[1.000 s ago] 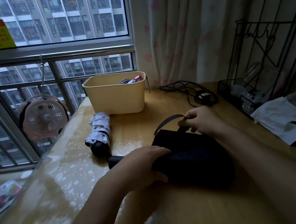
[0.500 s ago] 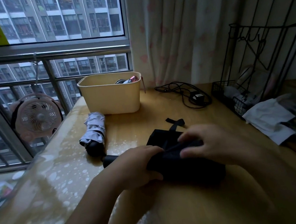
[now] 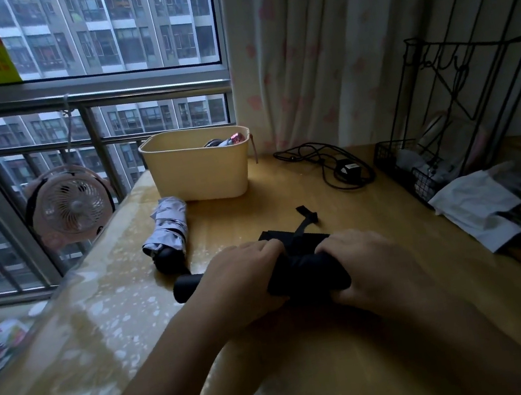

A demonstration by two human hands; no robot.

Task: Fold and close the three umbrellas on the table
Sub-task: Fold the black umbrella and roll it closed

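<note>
A black folding umbrella (image 3: pixel 304 272) lies across the middle of the wooden table (image 3: pixel 312 375), its handle pointing left and its strap (image 3: pixel 306 219) trailing away from me. My left hand (image 3: pixel 241 284) grips it near the handle end. My right hand (image 3: pixel 369 265) clasps the rolled canopy at the other end. A white patterned umbrella (image 3: pixel 167 228) lies folded further left, with its black handle towards me. The end of a third umbrella (image 3: pixel 227 140) pokes out of the cream tub (image 3: pixel 198 176) at the back.
A black cable with an adapter (image 3: pixel 346 167) lies at the back right. A black wire rack (image 3: pixel 440 143) and white papers (image 3: pixel 476 205) fill the right side. A small pink fan (image 3: pixel 71 205) hangs at the window rail beyond the table's left edge.
My right hand has let go of the strap and come down onto the canopy. Both hands have rolled the black umbrella into a tighter bundle, nearer to me.
</note>
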